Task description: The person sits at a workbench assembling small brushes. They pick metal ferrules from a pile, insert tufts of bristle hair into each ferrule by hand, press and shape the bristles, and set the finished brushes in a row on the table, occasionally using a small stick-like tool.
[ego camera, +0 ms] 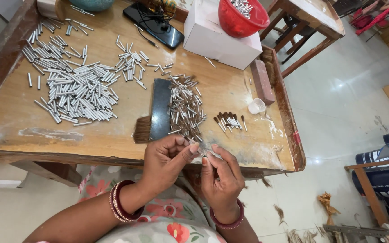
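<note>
Both hands, left and right, pinch one small metal tube at lower centre; loose grip risks dropping it off the tabletop edge.

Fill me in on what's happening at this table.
A person sits at a wooden table, both hands together at its near edge. The left hand and right hand pinch a small metal tube between their fingertips. Just beyond them lies a pile of tubes with hair tufts beside a dark flat slab with a tuft of brown bristle at its end. A few finished brush tips sit to the right, and a large heap of bare metal tubes to the left.
</note>
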